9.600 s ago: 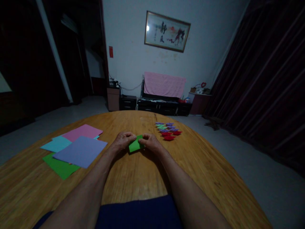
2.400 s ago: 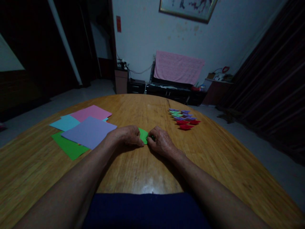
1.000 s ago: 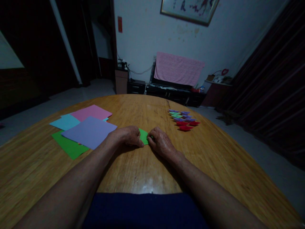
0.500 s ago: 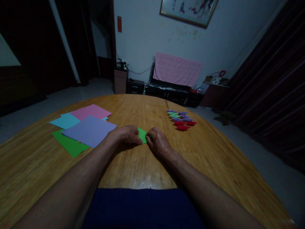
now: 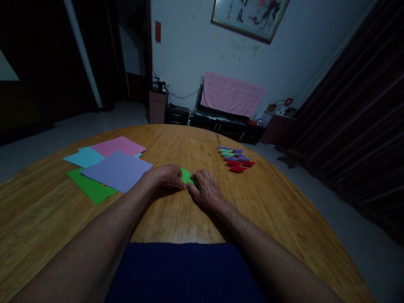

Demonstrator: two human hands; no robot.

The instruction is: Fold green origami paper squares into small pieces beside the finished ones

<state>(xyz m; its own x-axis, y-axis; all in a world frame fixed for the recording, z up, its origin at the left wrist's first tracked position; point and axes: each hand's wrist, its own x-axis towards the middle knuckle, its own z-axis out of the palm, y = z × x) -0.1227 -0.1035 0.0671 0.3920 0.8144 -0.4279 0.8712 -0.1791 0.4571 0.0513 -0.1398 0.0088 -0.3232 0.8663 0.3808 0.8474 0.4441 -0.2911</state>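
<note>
A small folded green paper (image 5: 187, 176) lies on the round wooden table (image 5: 189, 219) in front of me. My left hand (image 5: 166, 176) presses on its left part with curled fingers. My right hand (image 5: 205, 189) covers its right part, fingertips on the paper's near edge. Most of the paper is hidden under the two hands, which nearly touch each other. A stack of flat coloured sheets (image 5: 109, 168), purple on top with pink, blue and green beneath, lies to the left of my left hand.
Several small folded paper pieces (image 5: 235, 159) in purple, green and red sit in a cluster at the table's far right. Beyond the table are a low dark cabinet with a pink cloth (image 5: 230, 94), a framed picture (image 5: 249, 17) and dark curtains (image 5: 356, 109).
My right hand has slid left over the green paper, closing the gap to my left hand, so less green shows. The view has drifted slightly.
</note>
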